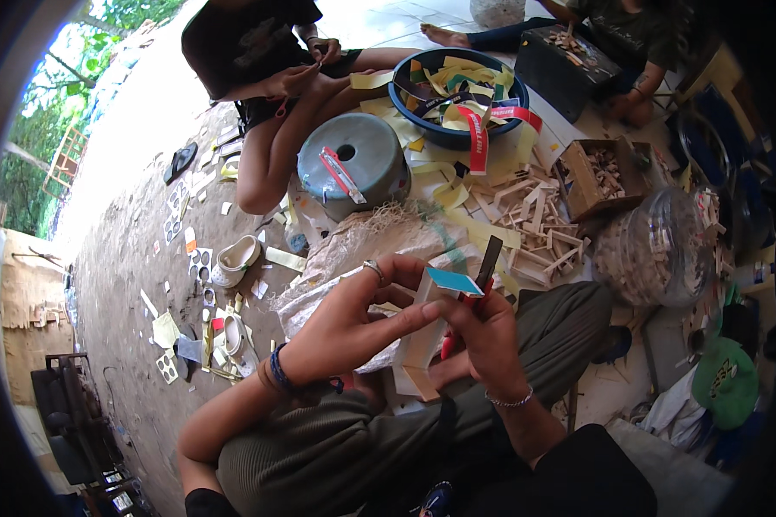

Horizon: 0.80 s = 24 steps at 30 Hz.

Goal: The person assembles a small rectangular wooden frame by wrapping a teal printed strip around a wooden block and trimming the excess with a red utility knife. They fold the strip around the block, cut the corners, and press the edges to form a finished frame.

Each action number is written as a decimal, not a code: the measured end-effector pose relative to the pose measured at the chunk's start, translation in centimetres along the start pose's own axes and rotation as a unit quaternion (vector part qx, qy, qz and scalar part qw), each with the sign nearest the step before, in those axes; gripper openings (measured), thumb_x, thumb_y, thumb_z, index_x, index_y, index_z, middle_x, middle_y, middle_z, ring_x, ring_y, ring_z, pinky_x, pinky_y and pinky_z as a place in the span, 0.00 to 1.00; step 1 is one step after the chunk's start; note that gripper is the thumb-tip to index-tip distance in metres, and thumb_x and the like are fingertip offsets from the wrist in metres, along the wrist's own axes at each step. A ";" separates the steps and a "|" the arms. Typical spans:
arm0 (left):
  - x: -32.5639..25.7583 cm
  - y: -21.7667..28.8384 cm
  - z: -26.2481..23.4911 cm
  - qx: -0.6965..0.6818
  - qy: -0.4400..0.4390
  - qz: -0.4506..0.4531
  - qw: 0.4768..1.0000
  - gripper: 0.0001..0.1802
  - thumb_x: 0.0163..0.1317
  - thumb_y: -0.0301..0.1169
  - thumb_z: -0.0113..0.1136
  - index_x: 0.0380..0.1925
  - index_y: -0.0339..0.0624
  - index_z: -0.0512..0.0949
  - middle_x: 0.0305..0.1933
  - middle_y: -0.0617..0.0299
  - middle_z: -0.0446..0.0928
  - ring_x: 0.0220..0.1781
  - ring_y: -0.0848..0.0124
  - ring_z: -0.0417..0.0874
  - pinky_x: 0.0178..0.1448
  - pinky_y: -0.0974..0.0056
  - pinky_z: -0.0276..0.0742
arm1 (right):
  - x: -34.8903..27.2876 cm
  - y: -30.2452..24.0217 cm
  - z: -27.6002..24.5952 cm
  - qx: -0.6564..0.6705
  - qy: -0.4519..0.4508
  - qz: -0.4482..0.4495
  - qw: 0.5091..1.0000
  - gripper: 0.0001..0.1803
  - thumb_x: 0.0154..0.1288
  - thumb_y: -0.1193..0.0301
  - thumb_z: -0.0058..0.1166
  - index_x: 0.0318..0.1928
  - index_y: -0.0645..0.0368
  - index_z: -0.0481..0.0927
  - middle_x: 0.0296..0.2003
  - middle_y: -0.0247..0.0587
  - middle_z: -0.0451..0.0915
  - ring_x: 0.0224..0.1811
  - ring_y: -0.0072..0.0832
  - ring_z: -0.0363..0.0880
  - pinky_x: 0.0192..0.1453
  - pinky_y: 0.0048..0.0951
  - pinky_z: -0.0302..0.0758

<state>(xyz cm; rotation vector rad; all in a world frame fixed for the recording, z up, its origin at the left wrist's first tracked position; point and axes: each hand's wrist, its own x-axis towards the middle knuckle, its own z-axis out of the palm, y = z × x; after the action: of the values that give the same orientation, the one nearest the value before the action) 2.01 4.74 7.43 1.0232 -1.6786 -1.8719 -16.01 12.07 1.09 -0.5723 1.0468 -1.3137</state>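
My left hand (362, 314), with a ring and dark wrist bands, has its fingers closed at the edge of a small teal-faced piece (454, 281). The thumbs of both hands meet just below that piece. My right hand (490, 340), wearing a chain bracelet, is wrapped round red-handled scissors (489, 263), their dark blades pointing up. Under the hands, a pale wooden frame (418, 382) slants downward above my lap. My fingers partly hide the frame and the scissors' handles.
Ahead, a red cutter (342, 176) lies on an upturned grey tub (353, 148). Beyond stands a blue basin (457, 138) of coloured strips. Wooden frames (539, 228), a cardboard box (591, 185) and a clear jar (651, 246) are to the right. Two people sit opposite. Scraps and a clog (235, 258) lie left.
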 end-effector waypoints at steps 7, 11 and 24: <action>-0.1 0.2 -0.5 -0.090 0.019 -0.134 0.987 0.18 0.71 0.36 0.63 0.57 0.43 0.75 0.50 0.70 0.80 0.49 0.81 0.81 0.52 0.70 0.80 | -1.0 0.1 -0.3 -0.076 -0.052 -0.002 0.996 0.16 0.72 0.69 0.63 0.55 0.60 0.77 0.34 0.24 0.79 0.34 0.09 0.72 0.40 0.17 0.70; 0.0 0.0 -0.9 -0.122 0.053 -0.163 0.978 0.14 0.71 0.36 0.64 0.51 0.43 0.78 0.46 0.70 0.79 0.47 0.81 0.82 0.46 0.70 0.83 | -0.8 1.4 -2.1 -0.112 -0.045 -0.100 0.988 0.16 0.79 0.65 0.52 0.58 0.61 0.70 0.37 0.31 0.75 0.36 0.14 0.72 0.38 0.19 0.72; -0.1 0.8 -0.4 -0.204 0.051 -0.183 0.960 0.12 0.69 0.33 0.65 0.47 0.41 0.79 0.43 0.68 0.80 0.38 0.80 0.84 0.37 0.73 0.85 | 0.0 1.9 -3.4 -0.389 -0.037 -0.337 0.857 0.13 0.72 0.75 0.57 0.53 0.63 0.73 0.41 0.50 0.82 0.37 0.46 0.82 0.42 0.39 0.77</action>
<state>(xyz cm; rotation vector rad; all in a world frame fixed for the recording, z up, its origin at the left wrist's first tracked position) 2.22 4.43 8.27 1.2841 -1.0252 -2.2264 -18.02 13.24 -2.08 -1.7147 1.3697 -1.3956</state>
